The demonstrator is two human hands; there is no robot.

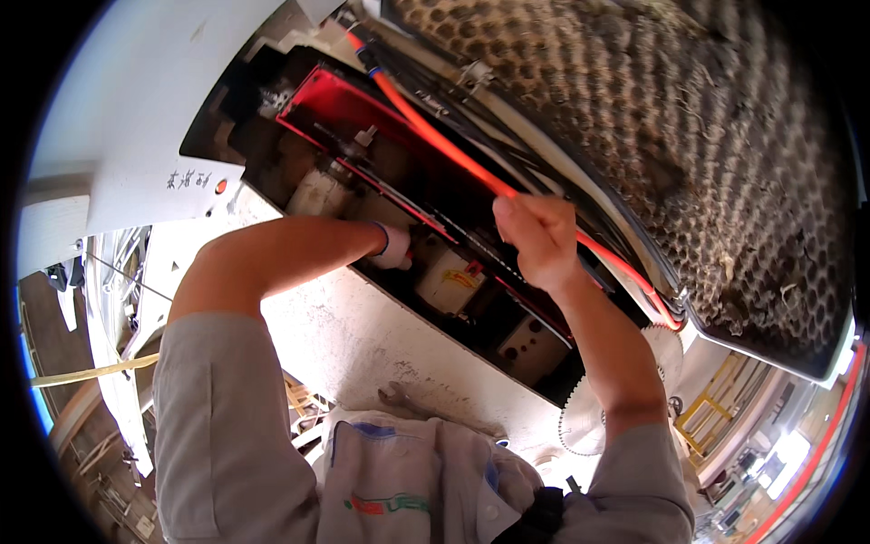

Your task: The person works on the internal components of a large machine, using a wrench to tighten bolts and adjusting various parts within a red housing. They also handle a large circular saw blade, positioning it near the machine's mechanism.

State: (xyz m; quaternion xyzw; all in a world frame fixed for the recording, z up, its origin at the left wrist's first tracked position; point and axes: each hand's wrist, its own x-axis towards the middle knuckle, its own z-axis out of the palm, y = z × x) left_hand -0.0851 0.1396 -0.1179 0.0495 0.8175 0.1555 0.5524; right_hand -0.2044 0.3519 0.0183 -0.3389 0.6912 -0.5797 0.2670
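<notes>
I judge reach-in: left hand (392,249) below orange hose (461,161), right hand (544,238) curled at it, grips unclear; next likely needs clearance.

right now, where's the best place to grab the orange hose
Probably the long bare stretch of orange hose beyond the right hand, coming from its left: it runs unobstructed there, while dark cables crowd its right side.
</notes>
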